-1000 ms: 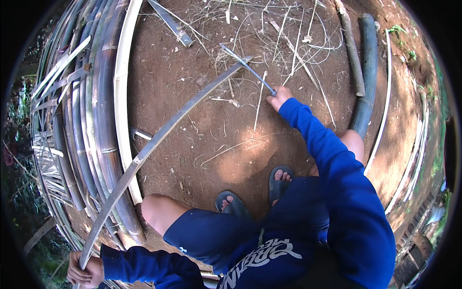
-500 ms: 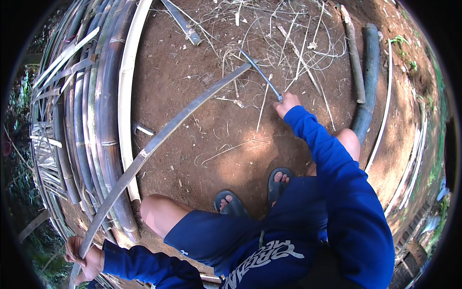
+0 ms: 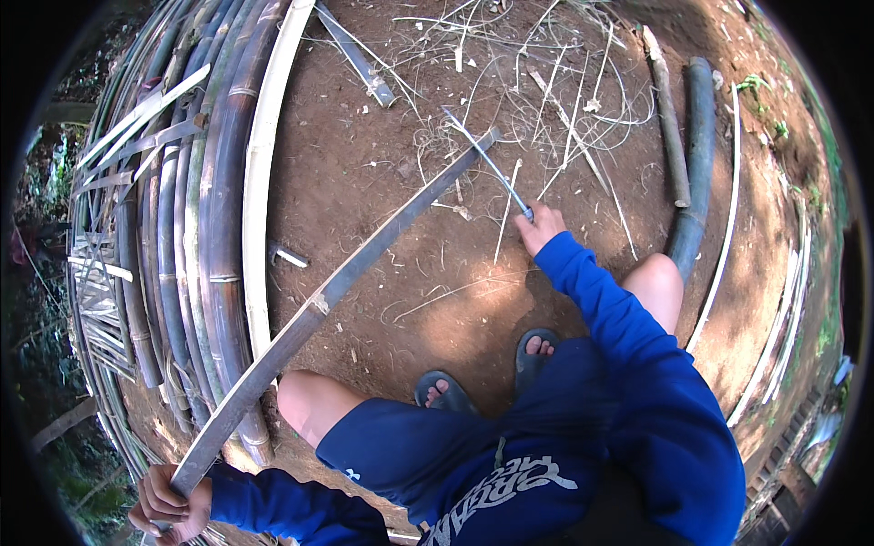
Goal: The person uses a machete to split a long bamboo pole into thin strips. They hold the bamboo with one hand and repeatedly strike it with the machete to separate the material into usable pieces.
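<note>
Bamboo strip [image 3: 342, 285] gripped in left hand [image 3: 171, 508], thin-bladed tool [image 3: 498, 174] gripped in right hand [image 3: 543, 227], crossing strip's end

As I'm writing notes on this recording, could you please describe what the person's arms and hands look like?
The left sleeve and right sleeve are long, blue and creased, reaching about to the wrists, with no clear markings visible. The left hand and right hand wear no gloves.
</note>
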